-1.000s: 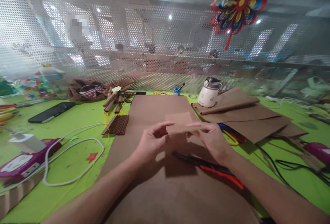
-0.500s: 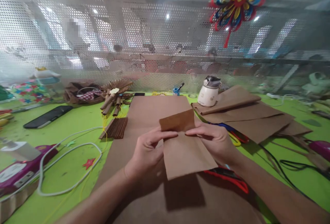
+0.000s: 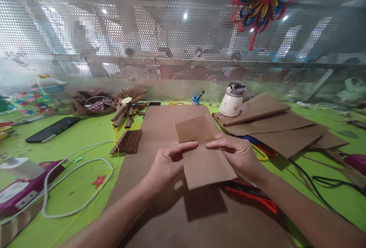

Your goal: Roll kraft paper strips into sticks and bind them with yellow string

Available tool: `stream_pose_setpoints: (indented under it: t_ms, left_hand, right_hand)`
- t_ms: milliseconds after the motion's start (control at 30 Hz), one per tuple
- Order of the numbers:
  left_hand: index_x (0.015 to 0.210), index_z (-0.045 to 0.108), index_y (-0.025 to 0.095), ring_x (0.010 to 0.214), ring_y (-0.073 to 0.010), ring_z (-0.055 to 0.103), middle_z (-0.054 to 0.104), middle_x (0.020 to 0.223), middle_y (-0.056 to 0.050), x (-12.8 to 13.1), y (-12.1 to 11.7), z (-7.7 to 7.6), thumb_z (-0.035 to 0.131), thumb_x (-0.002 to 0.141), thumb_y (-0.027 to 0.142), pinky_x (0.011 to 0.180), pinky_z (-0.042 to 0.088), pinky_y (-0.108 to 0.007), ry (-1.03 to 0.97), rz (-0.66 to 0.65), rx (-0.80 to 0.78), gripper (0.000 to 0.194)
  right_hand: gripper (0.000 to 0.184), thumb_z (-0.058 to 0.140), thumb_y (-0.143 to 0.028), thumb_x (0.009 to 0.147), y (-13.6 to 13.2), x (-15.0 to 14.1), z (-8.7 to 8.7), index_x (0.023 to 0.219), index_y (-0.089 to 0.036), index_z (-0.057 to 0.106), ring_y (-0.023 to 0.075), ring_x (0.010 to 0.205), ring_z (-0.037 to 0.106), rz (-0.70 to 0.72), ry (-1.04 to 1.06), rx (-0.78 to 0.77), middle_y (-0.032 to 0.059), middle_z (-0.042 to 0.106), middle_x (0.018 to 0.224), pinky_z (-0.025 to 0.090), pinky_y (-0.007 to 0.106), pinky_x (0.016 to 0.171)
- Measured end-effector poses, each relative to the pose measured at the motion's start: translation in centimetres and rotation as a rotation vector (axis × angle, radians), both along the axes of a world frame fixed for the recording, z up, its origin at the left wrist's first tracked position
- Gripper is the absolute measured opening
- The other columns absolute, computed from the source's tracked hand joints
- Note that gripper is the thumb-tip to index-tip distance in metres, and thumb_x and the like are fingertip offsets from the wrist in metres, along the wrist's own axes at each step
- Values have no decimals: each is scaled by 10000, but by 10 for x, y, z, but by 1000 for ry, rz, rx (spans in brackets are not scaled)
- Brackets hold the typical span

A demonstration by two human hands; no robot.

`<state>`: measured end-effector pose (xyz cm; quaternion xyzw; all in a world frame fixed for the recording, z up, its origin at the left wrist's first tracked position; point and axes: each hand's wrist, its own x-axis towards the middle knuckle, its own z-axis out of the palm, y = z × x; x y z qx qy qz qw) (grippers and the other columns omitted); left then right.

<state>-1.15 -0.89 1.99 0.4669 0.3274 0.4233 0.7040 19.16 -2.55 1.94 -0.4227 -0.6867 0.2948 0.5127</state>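
Both hands hold a small brown paper piece (image 3: 201,152) in the air above a large brown paper sheet (image 3: 171,126) spread on the green table. My left hand (image 3: 167,164) pinches its left edge, thumb on top. My right hand (image 3: 238,154) pinches its right edge. The piece bends along a crease between the fingers, its far part tilted up. Red-and-black scissors (image 3: 251,194) lie on the sheet under my right wrist.
Folded brown sheets (image 3: 274,126) and yellow-red scissor handles (image 3: 259,151) lie to the right, with a white jar (image 3: 233,101) behind. To the left are pleated brown strips (image 3: 128,141), a white cable (image 3: 77,164), a black phone (image 3: 53,129) and a pink device (image 3: 23,187). A perforated metal screen (image 3: 171,50) closes the back.
One second ago the piece lay nearly flat between my fingers. It has since been lifted and turned so its near half faces me, with a bend across the middle.
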Motion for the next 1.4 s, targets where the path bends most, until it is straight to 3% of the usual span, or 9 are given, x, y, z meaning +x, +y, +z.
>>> stream_pose_setpoints:
  t_ms: [200, 300, 400, 533, 667, 900, 1033, 1200, 1400]
  left_hand:
    - [887, 743, 174, 945, -261, 626, 696, 990, -88, -4, 3, 7, 800, 544, 180, 790, 499, -317, 140, 24, 194, 348]
    - [884, 749, 162, 924, -265, 627, 707, 951, -90, -3, 1, 9, 768, 610, 263, 790, 489, -313, 152, -22, 255, 293]
    - [855, 757, 161, 852, -244, 644, 723, 874, -82, 1, -2, 9, 712, 684, 308, 747, 492, -295, 159, 16, 242, 230]
    - [729, 748, 148, 671, -205, 637, 719, 745, -68, 6, -6, 10, 682, 705, 328, 588, 487, -270, 192, 94, 178, 194]
    - [648, 727, 126, 613, -165, 605, 695, 657, -55, 5, -3, 6, 706, 671, 297, 563, 458, -235, 284, 180, 224, 173]
    - [845, 567, 165, 584, -154, 641, 660, 707, -3, 5, 0, 0, 706, 696, 278, 553, 494, -250, 104, 224, 172, 234]
    - [1055, 433, 210, 513, -160, 640, 683, 715, 1, 5, 3, -1, 730, 670, 253, 507, 496, -253, 57, 233, 130, 488]
    - [1326, 340, 157, 514, -174, 645, 688, 648, -21, 3, 8, -1, 774, 610, 260, 524, 495, -251, 120, 243, 127, 843]
    - [1287, 430, 131, 510, -137, 629, 706, 732, -44, 7, 2, 1, 753, 635, 251, 528, 498, -238, 116, 294, 125, 737]
  right_hand:
    - [141, 643, -235, 779, 4, 4, 1, 883, -234, 739, 181, 793, 627, 84, -40, 5, 38, 700, 830, 490, 296, 724]
    - [114, 648, -235, 782, 3, 0, 2, 850, -225, 738, 189, 817, 631, 85, 6, -20, 42, 707, 878, 486, 307, 747]
    - [101, 655, -273, 775, 2, -5, 1, 741, -200, 715, 194, 845, 621, 61, 67, -68, 45, 697, 883, 475, 308, 776]
    - [167, 661, -333, 754, 0, -10, 0, 692, -177, 659, 156, 701, 588, -9, 134, -208, 24, 657, 739, 463, 260, 650]
    - [200, 663, -348, 734, -2, -15, -2, 667, -167, 610, 124, 597, 522, -42, 165, -270, 0, 593, 631, 422, 236, 564]
    - [203, 672, -335, 717, -1, -17, -8, 633, -177, 577, 128, 590, 518, -118, 110, -180, -5, 578, 625, 422, 240, 557]
    - [157, 662, -320, 733, 0, -18, -10, 695, -176, 609, 151, 649, 573, -77, 142, -201, 19, 638, 691, 463, 255, 613]
    - [152, 669, -279, 739, -2, -20, -11, 824, -179, 591, 166, 743, 614, -3, 254, -235, 38, 662, 791, 496, 275, 693]
    - [673, 693, -227, 723, -1, -22, -6, 1305, -223, 354, 156, 765, 612, 38, 430, -238, 13, 652, 834, 495, 292, 714]
